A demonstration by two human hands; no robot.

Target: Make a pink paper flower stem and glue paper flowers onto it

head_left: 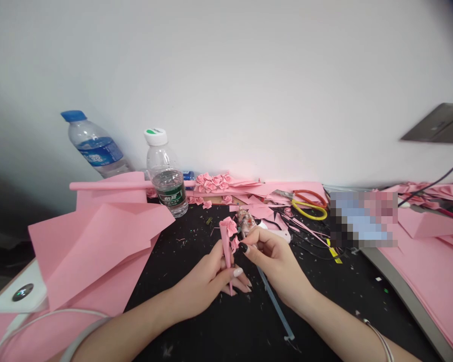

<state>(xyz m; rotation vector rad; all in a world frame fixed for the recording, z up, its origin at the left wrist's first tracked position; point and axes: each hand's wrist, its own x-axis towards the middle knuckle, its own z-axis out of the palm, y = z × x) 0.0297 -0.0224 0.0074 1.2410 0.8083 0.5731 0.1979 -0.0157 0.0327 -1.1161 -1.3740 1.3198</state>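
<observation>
My left hand (222,279) is closed around a slim pink paper cone (225,246), its tip pointing down between the fingers. A folded pink paper rose (230,225) sits at the cone's open top. My right hand (274,256) pinches a smaller pink paper flower (234,244) between thumb and forefinger, right against the cone's side. Behind the right hand lies a white glue gun (283,234), partly hidden. From under that hand a translucent glue stick (277,306) runs toward the front of the black table (181,311).
Two water bottles, one blue-capped (98,146) and one white-capped (166,176), stand at the back left. Scissors (309,203) with red and yellow handles lie among paper scraps. Pink sheets (98,246) cover the left side. Several finished roses (211,182) rest by the wall.
</observation>
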